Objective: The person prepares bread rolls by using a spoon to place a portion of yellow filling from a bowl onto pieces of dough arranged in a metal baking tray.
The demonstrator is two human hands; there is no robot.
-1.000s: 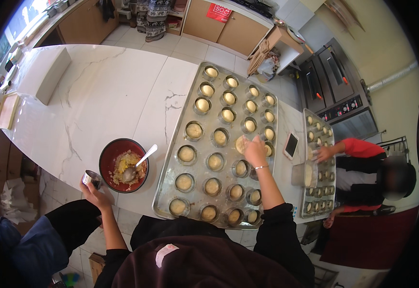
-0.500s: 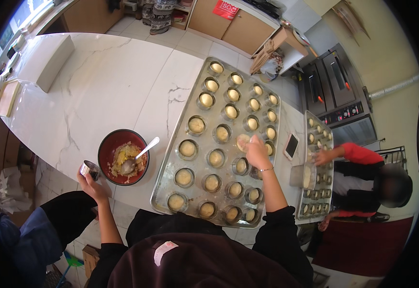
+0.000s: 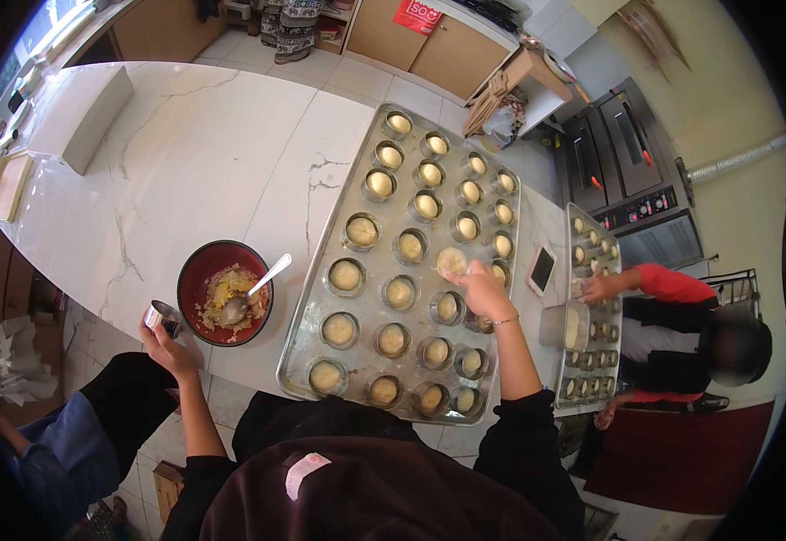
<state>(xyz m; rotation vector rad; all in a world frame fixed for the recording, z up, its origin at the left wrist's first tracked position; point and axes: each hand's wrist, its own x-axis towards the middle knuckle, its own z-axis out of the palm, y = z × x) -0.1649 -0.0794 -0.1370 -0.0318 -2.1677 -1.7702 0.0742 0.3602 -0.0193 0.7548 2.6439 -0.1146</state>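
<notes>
My left hand [image 3: 169, 350] is closed around a small metal ring mould [image 3: 162, 318], held at the table's near edge beside a red bowl [image 3: 193, 287]. The bowl contains a yellowish chopped mixture [image 3: 223, 295], with a metal spoon [image 3: 269, 273] standing in it. Over the large metal tray [image 3: 424, 261], my right hand [image 3: 480, 293] pinches a flattened round of dough [image 3: 452, 262] between its fingers. Ring moulds with pale dough rounds, such as one dough round [image 3: 412, 245], fill the tray in rows. My right hand partly hides a mould beneath it.
A phone [image 3: 542, 270] lies right of the tray. Farther right, a co-worker's hand in a red sleeve [image 3: 672, 282] is over a second tray [image 3: 562, 379], near a clear container [image 3: 552, 325]. A white box-shaped block [image 3: 95, 117] stands far left. Another person [image 3: 77, 451] is at lower left.
The whole view has shifted slightly. My right hand has turned the dough round so its flat face shows more. The ring mould in my left hand has tilted a little.
</notes>
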